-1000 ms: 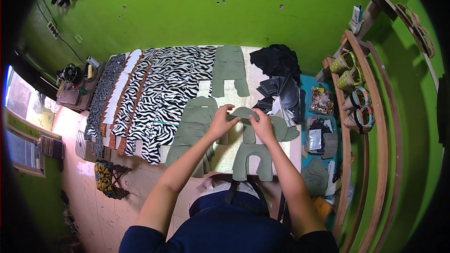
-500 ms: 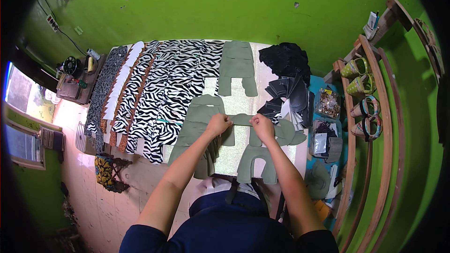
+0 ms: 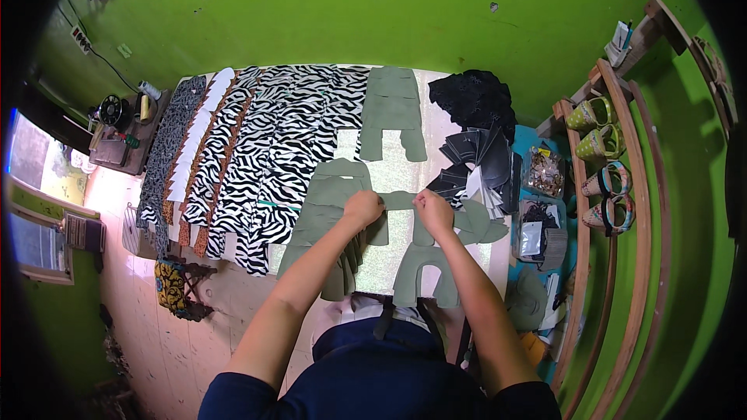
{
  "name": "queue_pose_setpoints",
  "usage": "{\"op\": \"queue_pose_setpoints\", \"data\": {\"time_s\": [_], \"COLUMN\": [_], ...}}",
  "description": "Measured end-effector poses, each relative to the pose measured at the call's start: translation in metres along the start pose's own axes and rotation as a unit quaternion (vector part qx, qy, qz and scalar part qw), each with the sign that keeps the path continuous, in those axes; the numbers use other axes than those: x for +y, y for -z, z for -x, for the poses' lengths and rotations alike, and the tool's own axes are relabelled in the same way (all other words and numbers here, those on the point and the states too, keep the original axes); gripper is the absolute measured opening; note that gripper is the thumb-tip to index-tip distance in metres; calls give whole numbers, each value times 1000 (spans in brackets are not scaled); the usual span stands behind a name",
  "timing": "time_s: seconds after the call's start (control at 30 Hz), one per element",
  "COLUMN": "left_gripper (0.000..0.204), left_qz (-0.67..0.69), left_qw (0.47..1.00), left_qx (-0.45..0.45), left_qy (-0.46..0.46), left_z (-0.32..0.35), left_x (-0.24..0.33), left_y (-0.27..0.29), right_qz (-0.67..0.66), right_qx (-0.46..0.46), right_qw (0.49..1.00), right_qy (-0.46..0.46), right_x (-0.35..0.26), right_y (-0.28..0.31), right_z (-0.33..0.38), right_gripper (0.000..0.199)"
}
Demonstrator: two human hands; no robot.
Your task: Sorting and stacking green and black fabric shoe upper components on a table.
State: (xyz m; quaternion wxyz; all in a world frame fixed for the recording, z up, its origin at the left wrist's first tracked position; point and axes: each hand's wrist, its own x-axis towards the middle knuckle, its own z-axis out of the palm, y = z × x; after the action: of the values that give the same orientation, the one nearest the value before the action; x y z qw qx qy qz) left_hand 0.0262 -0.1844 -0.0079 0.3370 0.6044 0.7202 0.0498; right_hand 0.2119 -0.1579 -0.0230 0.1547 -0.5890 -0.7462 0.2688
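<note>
A narrow olive-green cut piece (image 3: 400,201) spans the gap between my two hands above the table. My left hand (image 3: 364,210) pinches its left end, and my right hand (image 3: 433,212) pinches the other. Under and beside my left hand lie overlapping olive-green pieces (image 3: 325,206). A U-shaped green piece (image 3: 408,274) rests at the table's near edge, partly behind my right forearm. Rounded green pieces (image 3: 484,225) lie just right of my right hand. More layered green pieces (image 3: 391,101) are at the far side of the table.
Rows of zebra-print pieces (image 3: 292,117) cover the table's left half. Black fabric (image 3: 473,97) and fanned dark pieces (image 3: 476,152) lie at the right. Beyond them are plastic boxes (image 3: 543,169) and a wooden rack (image 3: 642,225) with sandals. A sewing machine (image 3: 117,111) stands far left.
Very little differs. Both hands keep their hold on the green piece in nearly the same place, and the view has shifted slightly.
</note>
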Motion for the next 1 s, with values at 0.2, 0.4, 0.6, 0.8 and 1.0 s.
{"op": "queue_pose_setpoints", "data": {"time_s": [0.2, 0.4, 0.6, 0.8, 1.0], "left_gripper": [22, 19, 36, 43, 38], "left_qz": [-115, -187, -217, -218, -205], "left_qw": [993, 982, 973, 959, 954], "left_qx": [-6, -2, 77, 174, 196], "left_qy": [7, 31, -10, -58, -97], "left_z": [0, -2, 2, 7, 6], "left_x": [14, 25, 10, -2, -2], "left_y": [4, 9, -5, -15, -17], "right_qz": [40, 70, 166, 192, 180], "right_qx": [3, 70, 89, 148, 176], "right_qw": [999, 991, 963, 950, 951], "right_qy": [29, 91, 193, 198, 181], "right_x": [-4, -14, 2, 6, 8], "right_y": [3, 4, -4, -2, -4], "right_z": [2, 2, 12, 21, 26], "right_gripper": [14, 21, 13, 8, 8]}}
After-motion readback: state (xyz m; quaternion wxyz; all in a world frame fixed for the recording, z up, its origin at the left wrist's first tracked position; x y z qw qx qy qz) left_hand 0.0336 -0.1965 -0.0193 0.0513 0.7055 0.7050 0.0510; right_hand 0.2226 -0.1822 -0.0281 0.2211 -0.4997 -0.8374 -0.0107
